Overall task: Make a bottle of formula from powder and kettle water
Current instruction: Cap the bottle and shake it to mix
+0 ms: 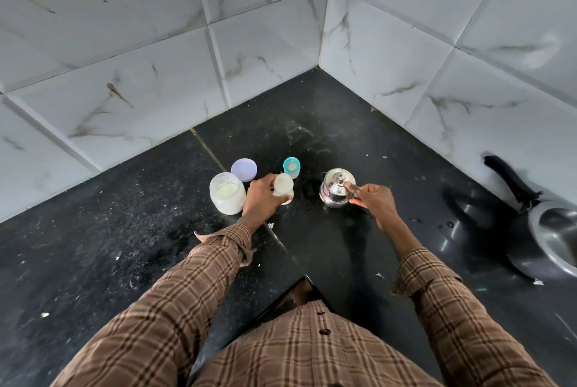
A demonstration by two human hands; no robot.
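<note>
A clear baby bottle (pixel 283 186) stands open-topped on the black counter (pixel 125 255), and my left hand (pixel 261 197) is wrapped around its left side. To its right sits a small steel kettle (pixel 336 188) with its lid on; my right hand (pixel 373 201) grips the kettle's handle on its right side. An open jar of white formula powder (pixel 227 194) stands just left of my left hand. Behind it lies the jar's lilac lid (pixel 244 169). The bottle's teal cap with teat (pixel 291 167) stands behind the bottle.
Marble-patterned wall tiles (pixel 265 43) close the corner behind the objects. A pressure cooker (pixel 549 230) with a long black handle sits at the right edge of the counter. Crumbs and water drops dot the counter surface.
</note>
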